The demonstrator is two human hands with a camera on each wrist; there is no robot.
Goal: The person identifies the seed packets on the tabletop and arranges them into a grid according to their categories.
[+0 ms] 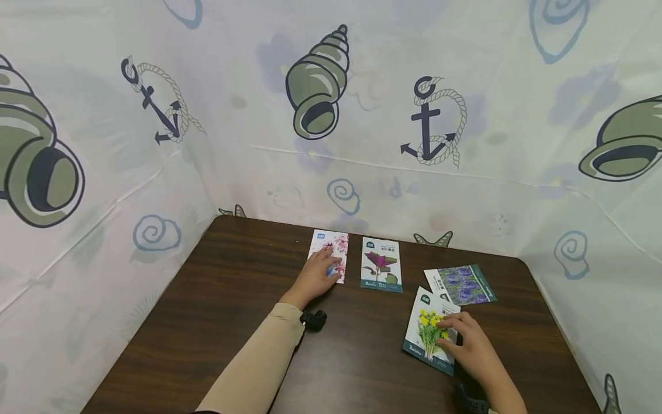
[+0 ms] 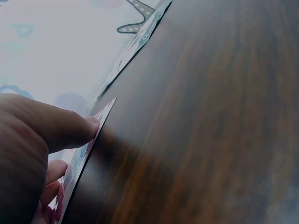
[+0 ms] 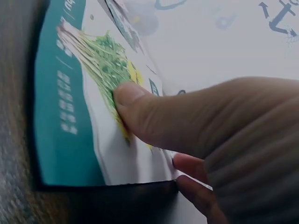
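My left hand (image 1: 316,276) rests on a seed packet with pink blossoms (image 1: 338,244) near the table's back edge. In the left wrist view its thumb (image 2: 74,130) touches that packet's edge, and the fingers lie over its face. With my right hand (image 1: 473,348) I hold a seed packet showing yellow flowers (image 1: 425,330), which looks tilted off the table. The thumb (image 3: 154,109) presses its front in the right wrist view, while other fingers (image 3: 191,170) sit at its edge; their tips are partly hidden.
Between the hands, farther back, lies a packet with a purple flower (image 1: 381,264). A lavender-picture packet (image 1: 465,284) lies askew behind the yellow-flower one, which overlaps its corner. The dark wooden table (image 1: 227,299) meets a printed curtain (image 1: 248,115) at the back and sides.
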